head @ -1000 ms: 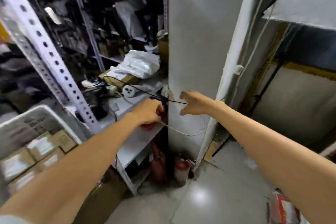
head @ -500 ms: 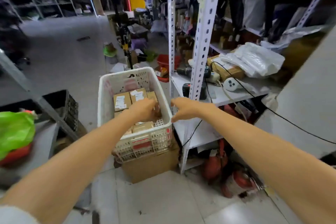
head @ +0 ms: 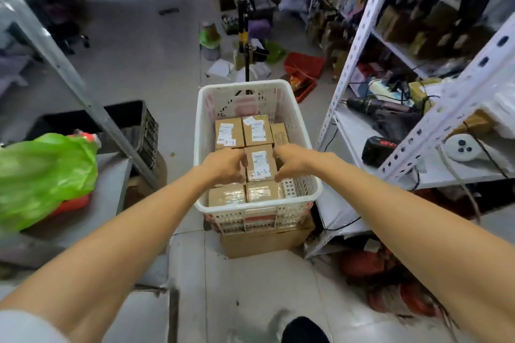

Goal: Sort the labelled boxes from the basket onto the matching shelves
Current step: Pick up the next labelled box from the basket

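- Step: pick from basket (head: 245,86), dead ahead at 12. Judging by the full rows, sorting's barely begun.
- R hand (head: 292,163) curls round the 3 o'clock edge of the A-1 box (head: 260,163) in the mid row.
- L hand (head: 225,166) is curled at the box's 9 o'clock edge. Can't tell if it grips that box or the neighbour under it.
- Next, prob.: lift straight up. Boxes are packed tight, so neighbours may drag. Then find the A-1 shelf; no shelf tags readable.
- Basket sits on a cardboard carton (head: 264,243) on grey tile floor (head: 250,287).
- Room: white perforated rack (head: 362,30) at 2-3 w/ drill (head: 384,113); green bag (head: 41,172) at 9.
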`<state>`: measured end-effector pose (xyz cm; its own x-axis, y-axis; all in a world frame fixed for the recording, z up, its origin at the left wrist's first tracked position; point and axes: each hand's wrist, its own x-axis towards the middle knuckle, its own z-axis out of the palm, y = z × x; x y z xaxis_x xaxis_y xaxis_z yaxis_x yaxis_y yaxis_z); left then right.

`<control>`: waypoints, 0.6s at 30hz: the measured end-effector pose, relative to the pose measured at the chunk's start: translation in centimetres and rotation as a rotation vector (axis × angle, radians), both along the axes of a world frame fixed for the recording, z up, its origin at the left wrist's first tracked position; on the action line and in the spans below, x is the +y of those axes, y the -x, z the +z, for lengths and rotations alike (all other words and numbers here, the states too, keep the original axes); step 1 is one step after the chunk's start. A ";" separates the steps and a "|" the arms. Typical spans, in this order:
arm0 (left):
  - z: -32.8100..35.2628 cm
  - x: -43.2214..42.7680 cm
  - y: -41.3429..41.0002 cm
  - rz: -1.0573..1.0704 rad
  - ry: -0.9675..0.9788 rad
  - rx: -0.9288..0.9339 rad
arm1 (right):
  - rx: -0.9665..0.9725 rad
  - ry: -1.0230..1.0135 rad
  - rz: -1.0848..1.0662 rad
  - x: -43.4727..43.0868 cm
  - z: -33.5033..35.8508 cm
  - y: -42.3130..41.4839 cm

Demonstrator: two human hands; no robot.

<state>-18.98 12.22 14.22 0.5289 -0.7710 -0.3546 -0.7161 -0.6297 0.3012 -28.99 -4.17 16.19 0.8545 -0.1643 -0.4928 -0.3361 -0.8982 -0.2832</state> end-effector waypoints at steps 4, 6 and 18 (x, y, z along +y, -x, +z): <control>-2.8 -1.9 -2.9 0.019 -0.029 0.016 | 0.083 0.000 0.030 -2.7 -3.3 -3.3; -4.4 -3.1 -4.4 0.051 -0.042 0.039 | 0.116 -0.002 0.048 -4.4 -4.9 -5.2; -12.9 -8.8 -8.9 0.154 -0.162 0.229 | 0.271 -0.037 0.202 -8.7 -13.3 -12.3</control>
<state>-10.05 3.42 1.31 0.5272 -0.6121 -0.5894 -0.5341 -0.7781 0.3304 -16.73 -12.84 2.84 0.7053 0.0169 -0.7088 -0.2201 -0.9451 -0.2415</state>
